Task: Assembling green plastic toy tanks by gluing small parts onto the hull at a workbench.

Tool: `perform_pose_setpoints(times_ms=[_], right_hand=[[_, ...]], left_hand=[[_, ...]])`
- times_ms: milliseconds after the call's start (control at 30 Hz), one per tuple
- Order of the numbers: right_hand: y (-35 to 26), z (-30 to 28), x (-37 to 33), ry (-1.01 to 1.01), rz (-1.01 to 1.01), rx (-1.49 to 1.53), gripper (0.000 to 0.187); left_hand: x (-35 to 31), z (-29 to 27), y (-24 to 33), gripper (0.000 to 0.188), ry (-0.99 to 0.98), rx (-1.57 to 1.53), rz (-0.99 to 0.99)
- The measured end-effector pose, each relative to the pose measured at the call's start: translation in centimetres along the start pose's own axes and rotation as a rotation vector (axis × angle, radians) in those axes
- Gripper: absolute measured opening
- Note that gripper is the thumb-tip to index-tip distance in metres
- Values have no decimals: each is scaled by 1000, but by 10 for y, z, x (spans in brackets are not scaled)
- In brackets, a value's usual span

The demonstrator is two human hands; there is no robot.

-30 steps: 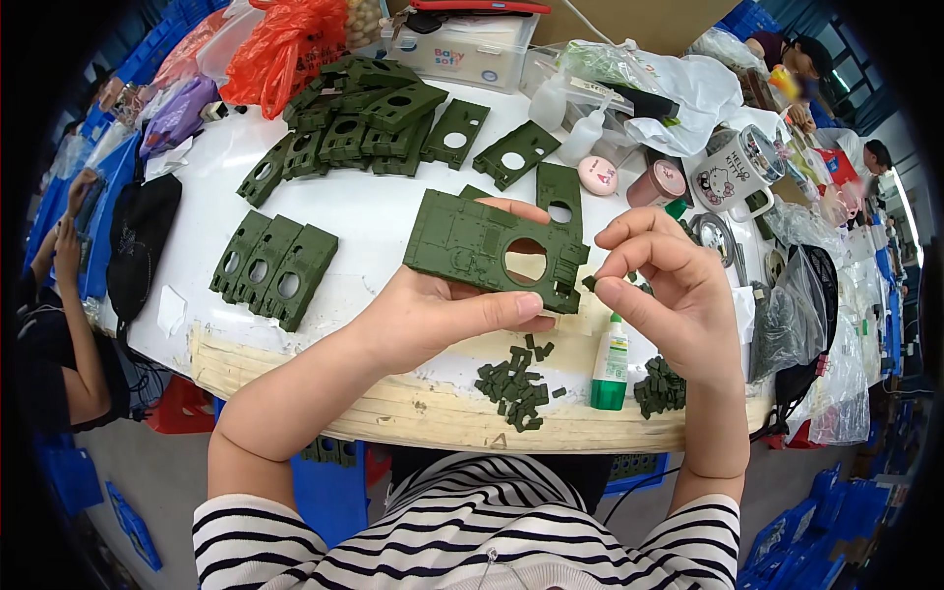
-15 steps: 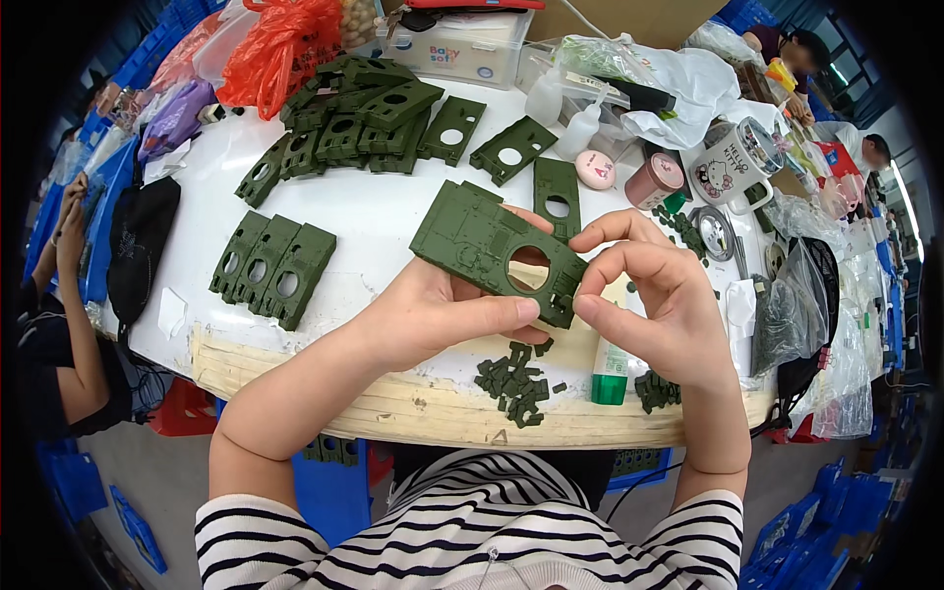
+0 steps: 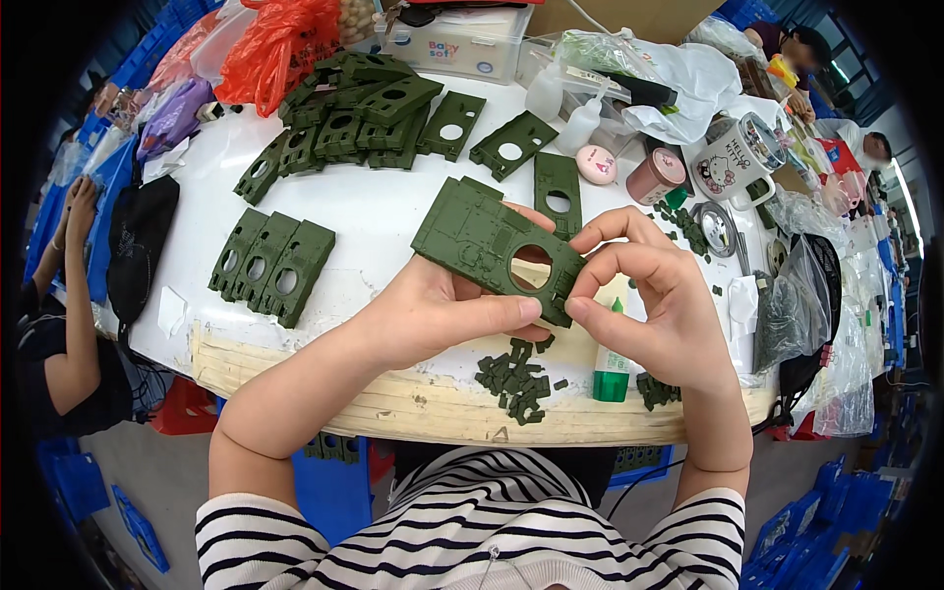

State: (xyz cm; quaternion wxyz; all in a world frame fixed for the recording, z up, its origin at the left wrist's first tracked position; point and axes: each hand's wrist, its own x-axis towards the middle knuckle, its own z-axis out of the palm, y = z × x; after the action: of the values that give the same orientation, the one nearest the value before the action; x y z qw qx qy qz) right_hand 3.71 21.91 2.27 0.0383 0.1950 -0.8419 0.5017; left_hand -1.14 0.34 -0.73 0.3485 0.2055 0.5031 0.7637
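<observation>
A dark green plastic toy tank hull [image 3: 467, 234] with a big round hole is tilted above the table. My left hand [image 3: 418, 313] is closed on its lower left side, thumb on the near edge and fingertips showing behind the far edge. My right hand [image 3: 654, 300] pinches at the hull's right end with thumb and forefinger; whether a small part is between them cannot be made out. Below the hull lies a heap of small green parts [image 3: 511, 382]. Beside it is a bottle with a green cap [image 3: 611, 379], partly behind my right hand.
Three matching hulls [image 3: 295, 270] lie side by side at left. A bigger pile of hulls [image 3: 339, 133] is at the back left, near a red plastic bag [image 3: 280, 59]. A white mug [image 3: 726, 167], a pink tin [image 3: 656, 177] and clear bags [image 3: 792, 320] crowd the right.
My right thumb has shifted slightly left, against the hull's right end. The hull and my left hand have barely moved. At far left, another person's hands have shifted.
</observation>
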Motion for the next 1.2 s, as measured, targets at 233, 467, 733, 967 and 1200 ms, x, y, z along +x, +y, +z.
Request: perform_pose_setpoints(times_ms=[233, 467, 733, 967, 1200], right_hand=[[-1, 1, 0, 9, -16, -48, 10], [-1, 2, 0, 24, -28, -45, 12], [-1, 1, 1, 12, -44, -60, 13], [-5, 2, 1, 49, -67, -70, 12], [-13, 0, 2, 123, -326, -425, 25]], left_hand=[[-1, 0, 1, 63, -6, 10, -12], [-1, 1, 1, 62, 4, 22, -13], [-1, 0, 1, 62, -3, 27, -8], [-1, 0, 2, 63, -11, 30, -13], [-1, -2, 7, 65, 22, -42, -3]])
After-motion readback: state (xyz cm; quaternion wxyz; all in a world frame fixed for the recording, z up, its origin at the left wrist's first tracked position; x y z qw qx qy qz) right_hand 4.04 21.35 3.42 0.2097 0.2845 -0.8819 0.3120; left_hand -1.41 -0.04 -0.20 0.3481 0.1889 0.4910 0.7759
